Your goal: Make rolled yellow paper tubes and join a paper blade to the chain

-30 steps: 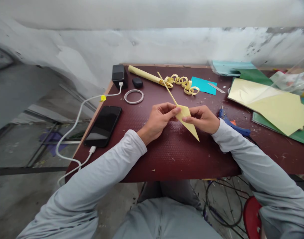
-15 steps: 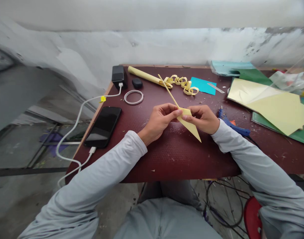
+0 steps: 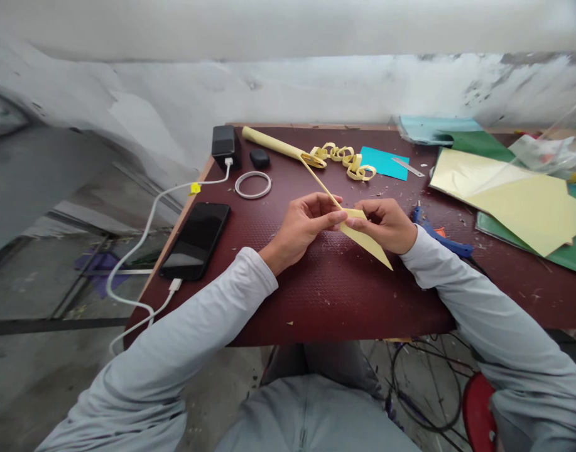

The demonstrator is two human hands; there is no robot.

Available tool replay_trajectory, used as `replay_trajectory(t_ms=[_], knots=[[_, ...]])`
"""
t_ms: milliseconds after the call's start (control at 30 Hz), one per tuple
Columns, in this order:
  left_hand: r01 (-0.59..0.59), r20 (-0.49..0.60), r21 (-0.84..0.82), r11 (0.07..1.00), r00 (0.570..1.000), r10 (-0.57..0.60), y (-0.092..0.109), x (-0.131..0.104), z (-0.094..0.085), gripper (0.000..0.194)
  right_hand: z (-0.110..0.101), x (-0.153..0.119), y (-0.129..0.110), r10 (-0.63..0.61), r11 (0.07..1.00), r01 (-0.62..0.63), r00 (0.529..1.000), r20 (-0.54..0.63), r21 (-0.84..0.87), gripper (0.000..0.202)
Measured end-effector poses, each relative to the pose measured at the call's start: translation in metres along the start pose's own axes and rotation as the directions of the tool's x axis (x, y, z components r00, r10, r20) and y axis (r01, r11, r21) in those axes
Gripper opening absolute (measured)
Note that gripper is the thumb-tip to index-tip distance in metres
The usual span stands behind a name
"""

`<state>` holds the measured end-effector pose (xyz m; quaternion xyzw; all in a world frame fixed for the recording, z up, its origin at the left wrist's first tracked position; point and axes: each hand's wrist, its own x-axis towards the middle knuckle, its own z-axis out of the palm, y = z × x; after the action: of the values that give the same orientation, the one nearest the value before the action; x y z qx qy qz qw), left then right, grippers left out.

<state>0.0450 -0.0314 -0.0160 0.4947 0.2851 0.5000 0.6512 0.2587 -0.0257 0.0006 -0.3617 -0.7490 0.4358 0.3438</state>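
Observation:
Between my two hands is a sheet of pale yellow paper [image 3: 370,243], its far end rolled into a thin tight stick [image 3: 318,181] that points away to the upper left. My left hand [image 3: 311,225] pinches the paper where the rolled part meets the flat part. On the other side, my right hand [image 3: 384,223] grips the sheet's edge between thumb and fingers. The flat part ends in a point toward me. Beyond the stick lie a thicker yellow paper roll [image 3: 273,142] and a curled yellow paper strip [image 3: 347,157].
A blue glue gun [image 3: 441,235] rests beside my right wrist. Further back are a blue card [image 3: 382,164], a blade [image 3: 407,166] and yellow sheets [image 3: 509,194]. To the left are a phone [image 3: 196,242], a white ring [image 3: 253,184] and a black charger [image 3: 225,144] with a white cable.
The rolled stick's far tip has dipped, and the paper's near point has swung slightly right. Both hands stay in almost the same place, still gripping the paper.

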Motion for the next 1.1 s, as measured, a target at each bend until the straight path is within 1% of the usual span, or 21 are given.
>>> replay_trajectory(t_ms=[133,233,400,533,667,800,1033,1100], knots=[[-0.007,-0.004,-0.014,1.000,1.000,0.007,0.0024,0.0017,-0.0008,0.041,-0.0020,0.0006,0.0016,-0.004,1.000,0.004,1.000,-0.028,0.012,0.047],[-0.015,-0.040,-0.014,1.000,0.999,0.014,0.0020,0.0033,-0.0012,0.042,-0.0034,0.0013,0.0042,-0.003,1.000,0.004,0.999,-0.049,0.015,0.045],[-0.034,-0.124,0.012,0.999,0.992,0.035,0.0020,0.0044,-0.0009,0.025,-0.0035,0.0012,0.0061,-0.004,0.999,0.005,0.999,-0.051,0.032,0.039],[-0.043,-0.115,0.022,0.999,0.992,0.045,0.0023,0.0040,-0.0007,0.021,-0.0037,0.0010,0.0062,0.002,0.999,0.000,0.999,-0.046,0.036,0.038],[-0.045,-0.109,0.029,0.999,0.993,0.048,0.0021,0.0039,-0.0006,0.023,-0.0043,0.0010,0.0069,0.009,1.000,-0.008,0.999,-0.048,0.025,0.040],[-0.044,-0.139,0.025,0.999,0.989,0.047,0.0022,0.0043,-0.0007,0.028,-0.0042,0.0015,0.0059,0.002,1.000,-0.002,0.999,-0.046,-0.002,0.041],[-0.071,-0.177,0.094,0.993,0.980,0.087,-0.0015,0.0066,-0.0036,0.027,-0.0045,0.0018,0.0049,0.033,0.999,-0.033,0.999,-0.027,-0.017,0.043],[-0.080,-0.204,0.091,0.993,0.974,0.098,-0.0023,0.0080,-0.0054,0.025,-0.0051,0.0017,0.0052,0.034,0.999,-0.034,0.999,-0.037,-0.007,0.042]])
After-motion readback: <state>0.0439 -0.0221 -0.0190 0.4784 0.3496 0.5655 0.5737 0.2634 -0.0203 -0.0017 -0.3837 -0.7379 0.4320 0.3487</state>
